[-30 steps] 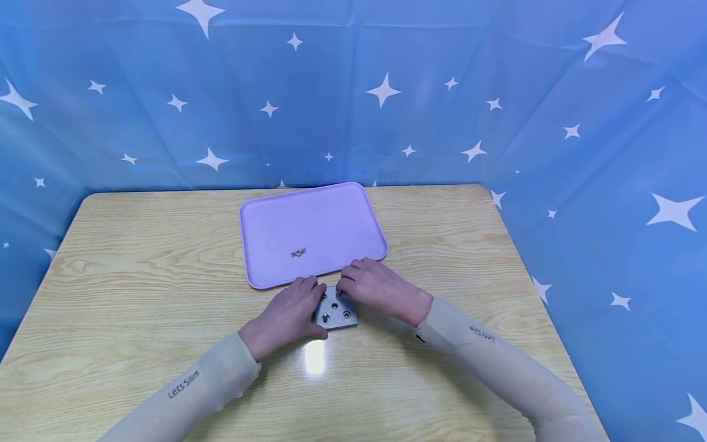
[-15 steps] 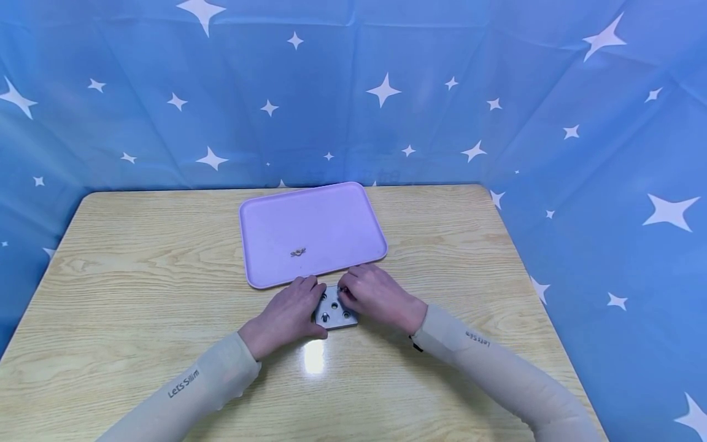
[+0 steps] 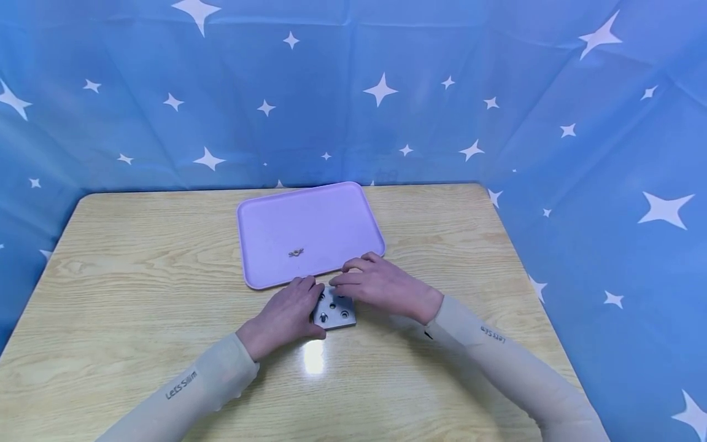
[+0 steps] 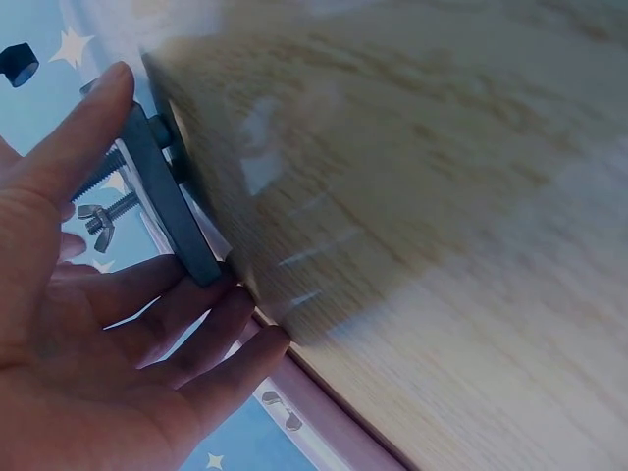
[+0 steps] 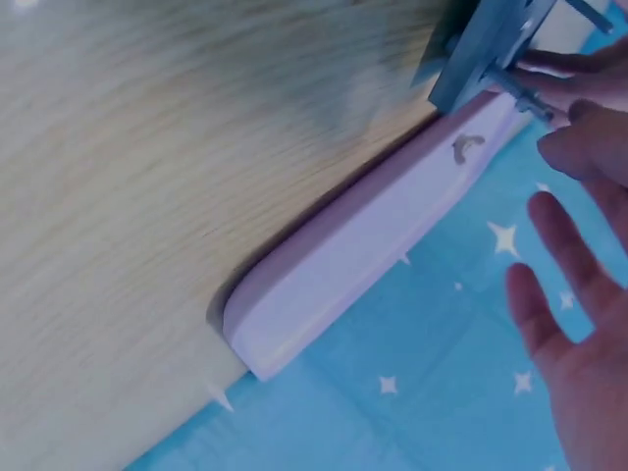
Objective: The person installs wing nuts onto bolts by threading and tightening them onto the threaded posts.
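A grey metal plate (image 3: 334,314) with several holes stands before me, its left side gripped between the thumb and fingers of my left hand (image 3: 288,314). Two threaded bolts rise from it. One bolt (image 3: 323,317) shows bare at the near left in the head view; the other carries a wing nut (image 4: 98,226), clearly seen in the left wrist view. My right hand (image 3: 381,285) hovers over the plate's far right corner with fingers spread and loosely bent, hiding that bolt from the head view. In the right wrist view its fingertips (image 5: 557,147) are close beside the wing nut.
Just beyond the plate lies a purple tray (image 3: 331,215) with a small metal piece (image 3: 296,252), winged in shape, near its front edge. Everything stands on a wood-grain table (image 3: 166,258). Behind it hangs a blue curtain (image 3: 331,116) with white stars.
My right hand's fingers, curled at the plate's far right corner half a second ago, have loosened and spread, and the hand has turned slightly. The left hand and plate keep their place.
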Available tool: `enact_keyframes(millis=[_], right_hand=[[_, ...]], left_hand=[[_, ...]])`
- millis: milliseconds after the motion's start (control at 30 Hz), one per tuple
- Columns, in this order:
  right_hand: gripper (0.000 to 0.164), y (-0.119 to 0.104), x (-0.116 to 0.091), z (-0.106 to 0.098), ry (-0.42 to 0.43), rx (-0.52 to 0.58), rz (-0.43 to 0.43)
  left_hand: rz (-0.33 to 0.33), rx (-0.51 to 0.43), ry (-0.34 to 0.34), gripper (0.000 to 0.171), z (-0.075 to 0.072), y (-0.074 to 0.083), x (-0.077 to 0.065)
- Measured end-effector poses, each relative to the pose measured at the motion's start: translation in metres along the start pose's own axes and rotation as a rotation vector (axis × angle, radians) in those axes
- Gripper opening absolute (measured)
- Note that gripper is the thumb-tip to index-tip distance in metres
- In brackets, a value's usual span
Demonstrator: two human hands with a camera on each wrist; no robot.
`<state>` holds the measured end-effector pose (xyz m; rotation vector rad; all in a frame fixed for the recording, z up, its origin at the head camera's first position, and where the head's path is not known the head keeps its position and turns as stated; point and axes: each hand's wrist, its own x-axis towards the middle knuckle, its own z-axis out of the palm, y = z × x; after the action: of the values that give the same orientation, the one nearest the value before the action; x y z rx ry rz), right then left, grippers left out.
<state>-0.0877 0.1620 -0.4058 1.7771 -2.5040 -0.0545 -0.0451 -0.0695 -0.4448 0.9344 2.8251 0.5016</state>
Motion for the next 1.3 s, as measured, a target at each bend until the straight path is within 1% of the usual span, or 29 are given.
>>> enact_keyframes(millis=[100, 200, 300, 467, 633, 767, 967, 1033, 1167, 1233, 1300], right_hand=[[0.037, 0.001, 0.001, -0.001, -0.021, -0.025, -0.022], [0.036, 0.001, 0.002, 0.000, -0.043, -0.041, -0.021], [0.030, 0.001, 0.004, 0.001, -0.043, -0.060, -0.012], [0.015, 0.000, 0.008, 0.007, -0.001, -0.067, 0.021], [0.010, -0.003, 0.010, 0.012, 0.026, -0.053, 0.061], [0.012, -0.006, 0.012, 0.015, 0.051, 0.001, 0.127], [0.011, -0.013, 0.015, 0.019, 0.129, 0.147, 0.282], [0.010, -0.017, 0.016, 0.021, 0.155, 0.173, 0.333], [0.009, -0.024, 0.017, 0.024, 0.190, 0.180, 0.405], [0.011, -0.025, 0.017, 0.025, 0.191, 0.169, 0.419], [0.016, -0.025, 0.016, 0.023, 0.170, 0.150, 0.426]], left_hand=[[0.001, -0.004, -0.003, 0.082, 0.000, 0.000, 0.000], [0.009, -0.006, 0.004, 0.082, 0.000, 0.000, 0.000], [0.018, -0.005, 0.019, 0.080, 0.001, 0.000, 0.000], [0.018, 0.003, 0.021, 0.079, 0.000, 0.000, 0.001], [0.009, 0.007, 0.007, 0.080, 0.000, 0.001, 0.001], [0.006, 0.016, 0.003, 0.081, -0.001, 0.001, 0.001], [0.002, 0.027, -0.002, 0.082, -0.001, 0.001, 0.000], [0.000, 0.026, -0.001, 0.083, -0.001, 0.001, 0.000], [-0.001, 0.021, 0.005, 0.083, -0.001, 0.001, 0.000], [-0.001, 0.016, 0.006, 0.082, -0.001, 0.001, -0.001], [0.000, 0.013, 0.007, 0.082, -0.001, 0.000, -0.001]])
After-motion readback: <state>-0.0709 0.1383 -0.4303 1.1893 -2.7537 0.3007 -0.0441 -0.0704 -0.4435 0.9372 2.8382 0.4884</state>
